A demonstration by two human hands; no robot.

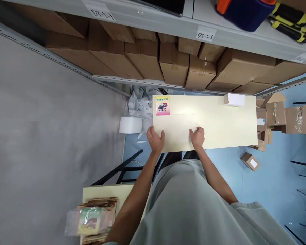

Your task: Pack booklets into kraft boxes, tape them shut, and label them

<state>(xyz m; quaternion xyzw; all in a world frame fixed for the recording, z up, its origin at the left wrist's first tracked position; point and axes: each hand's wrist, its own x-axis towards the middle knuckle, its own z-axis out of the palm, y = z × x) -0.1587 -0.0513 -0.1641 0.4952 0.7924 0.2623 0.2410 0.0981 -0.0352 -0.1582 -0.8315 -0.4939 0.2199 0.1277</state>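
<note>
A cream-coloured table [226, 126] stretches out before me. My left hand [156, 140] rests at its left edge, thumb apart from the fingers and nothing visible in it. My right hand [197, 138] touches the tabletop near the front edge, thumb spread away from partly curled fingers. Between the hands lies a faint, pale, see-through patch [183, 123], perhaps thin film; I cannot tell for sure. A small pink and yellow picture book [163, 105] lies flat at the far left corner, beyond my left hand. Toward the far right sits a white box [234, 100].
Shelving with brown cartons [174, 64] runs behind the table. Crumpled white wrapping [140, 103] and a white roll [130, 125] lie at left. Open cartons [275, 114] stand at right, a small carton [250, 161] on the floor. Bagged books [91, 219] occupy a lower-left table.
</note>
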